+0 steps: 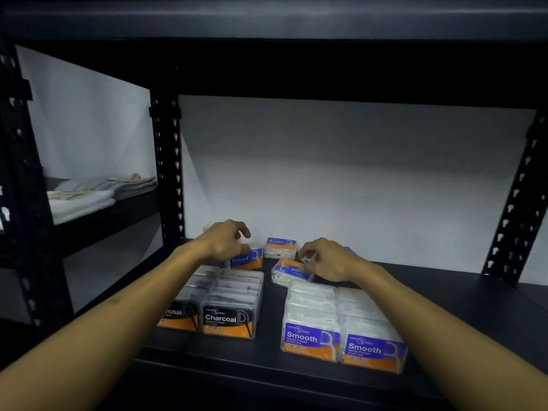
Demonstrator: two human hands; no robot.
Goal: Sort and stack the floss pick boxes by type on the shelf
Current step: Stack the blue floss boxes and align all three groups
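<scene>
Floss pick boxes, clear plastic with orange-banded labels, sit on the black metal shelf (pixel 444 292) at lower centre of frame. Two black-label Charcoal boxes (pixel 231 304) side by side at lower left, dark picks inside. Two blue-label Smooth boxes (pixel 311 321) side by side at lower right, white picks inside. Behind them, three blue-label Round boxes readable: one (pixel 247 258) under your left hand (pixel 225 241), one (pixel 280 247) at centre back, one tilted (pixel 289 272) by your right hand (pixel 329 261). Left hand hovers, fingers loosely curled, gripping nothing. Right hand's fingers curl at the tilted box; actual grip, can't tell. Folded pale cloths (pixel 98 192) lie on the neighbouring shelf, upper left.
</scene>
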